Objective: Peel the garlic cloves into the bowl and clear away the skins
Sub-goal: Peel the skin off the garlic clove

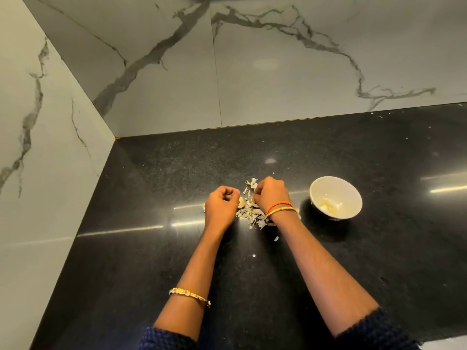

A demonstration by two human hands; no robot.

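A pile of garlic skins [250, 213] lies on the black counter [156, 248]. The left hand [222, 205] sits at the pile's left edge, fingers curled; what they hold cannot be told. The right hand [270, 193] rests on the pile's right side, fingers curled into the skins. The white bowl [336, 198], right of the pile, holds peeled cloves [327, 204].

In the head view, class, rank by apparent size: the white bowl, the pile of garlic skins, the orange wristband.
1. Pile of garlic skins, partly hidden by the hands, and white bowl: look alike, unranked.
2. Orange wristband, smallest.
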